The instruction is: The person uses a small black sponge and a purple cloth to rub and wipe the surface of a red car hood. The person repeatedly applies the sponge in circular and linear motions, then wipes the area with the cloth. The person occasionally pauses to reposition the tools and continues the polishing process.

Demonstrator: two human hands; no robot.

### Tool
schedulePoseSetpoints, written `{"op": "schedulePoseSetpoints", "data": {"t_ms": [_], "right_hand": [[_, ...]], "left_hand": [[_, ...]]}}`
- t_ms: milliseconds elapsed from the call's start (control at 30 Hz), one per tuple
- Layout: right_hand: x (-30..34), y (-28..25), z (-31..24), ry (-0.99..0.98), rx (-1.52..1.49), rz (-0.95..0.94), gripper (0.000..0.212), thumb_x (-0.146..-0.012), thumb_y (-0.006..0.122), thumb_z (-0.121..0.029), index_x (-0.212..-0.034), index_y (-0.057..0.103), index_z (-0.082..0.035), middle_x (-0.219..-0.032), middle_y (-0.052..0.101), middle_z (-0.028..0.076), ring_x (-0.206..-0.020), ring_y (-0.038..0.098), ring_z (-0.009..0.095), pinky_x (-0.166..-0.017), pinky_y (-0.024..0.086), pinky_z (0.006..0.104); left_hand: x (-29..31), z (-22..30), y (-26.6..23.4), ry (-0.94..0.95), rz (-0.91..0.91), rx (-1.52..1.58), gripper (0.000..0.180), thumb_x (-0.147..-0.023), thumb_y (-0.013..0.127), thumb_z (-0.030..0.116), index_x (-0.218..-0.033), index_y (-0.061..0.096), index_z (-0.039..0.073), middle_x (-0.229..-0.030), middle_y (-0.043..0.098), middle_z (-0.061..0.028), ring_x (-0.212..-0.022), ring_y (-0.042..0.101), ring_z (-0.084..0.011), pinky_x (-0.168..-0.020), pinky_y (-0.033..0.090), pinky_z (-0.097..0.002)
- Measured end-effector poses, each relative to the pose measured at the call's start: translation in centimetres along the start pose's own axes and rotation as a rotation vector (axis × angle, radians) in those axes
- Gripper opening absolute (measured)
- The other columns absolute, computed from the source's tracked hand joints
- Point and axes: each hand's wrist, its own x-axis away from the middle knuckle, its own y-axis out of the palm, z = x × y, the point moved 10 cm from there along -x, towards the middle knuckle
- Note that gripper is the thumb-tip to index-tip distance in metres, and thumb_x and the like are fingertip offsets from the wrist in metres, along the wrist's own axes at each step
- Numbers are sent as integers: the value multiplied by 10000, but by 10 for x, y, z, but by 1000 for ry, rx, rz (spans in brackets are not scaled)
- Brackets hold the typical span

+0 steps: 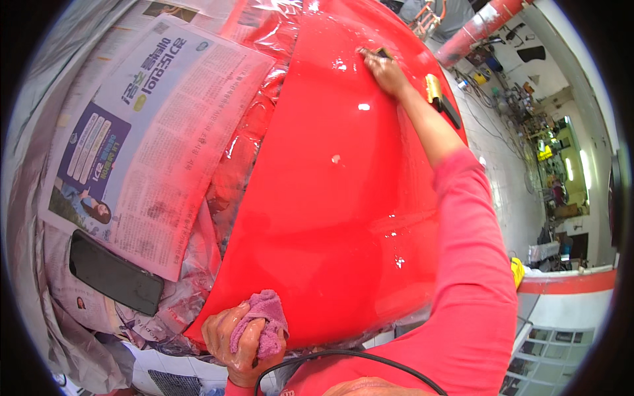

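Note:
A glossy red car hood point(317, 191) spreads out in front of me, wet with droplets and small patches of foam. My left hand point(228, 340) is closed round a bunched purple-pink cloth point(267, 320) at the hood's near left corner. Far up the panel, my right hand point(386, 72) rests on the surface at the end of a stretched arm. Its fingers are bent over a small dark and yellowish block point(381, 53), mostly hidden under them. Beside the right forearm, a gold and black tool point(441, 99) lies near the hood's right edge.
Newspaper point(165, 132) and plastic sheeting point(254, 132) cover the area left of the hood. A black smartphone point(115, 272) lies on the paper. A black cable point(356, 353) crosses my front. To the right are a red post point(482, 33), a tiled floor point(505, 178) and cluttered workshop gear.

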Motion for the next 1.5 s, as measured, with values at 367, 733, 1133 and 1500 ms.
{"op": "schedulePoseSetpoints", "data": {"t_ms": [367, 733, 1133, 1500], "right_hand": [[242, -76, -257, -157, -239, -57, 529, -997, 663, -92, -1513, 578, -10, -1616, 515, 195, -1559, 408, 376, -1270, 372, 477], [-58, 7, -50, -13, 53, 83, 466, -1154, 384, -277, -1527, 555, -55, -1477, 643, 191, -1291, 660, 380, -1089, 527, 471], [196, -67, -287, -352, -376, -104, 442, -997, 647, -31, -1438, 642, 1, -1507, 617, 212, -1491, 509, 382, -1255, 394, 507], [-57, 23, -85, -305, 512, 139, 387, -1134, 434, -251, -1375, 672, -64, -1441, 676, 173, -1362, 616, 362, -1130, 505, 462]], "left_hand": [[-6, 5, 2, 39, 51, 19, 394, -741, 811, 213, -1095, 687, 92, -1190, 720, -173, -1024, 681, -383, -929, 503, -509], [2, 2, -2, -1, 36, -12, 395, -728, 852, 286, -1080, 716, 166, -1181, 731, -125, -995, 693, -354, -874, 510, -490], [-5, 3, 0, 2, 38, 18, 410, -702, 827, 196, -1084, 705, 105, -1175, 727, -169, -1011, 693, -376, -916, 518, -503], [0, -2, 2, -12, 52, 8, 414, -720, 838, 319, -1094, 719, 187, -1212, 733, -109, -996, 699, -333, -899, 506, -477]]}}
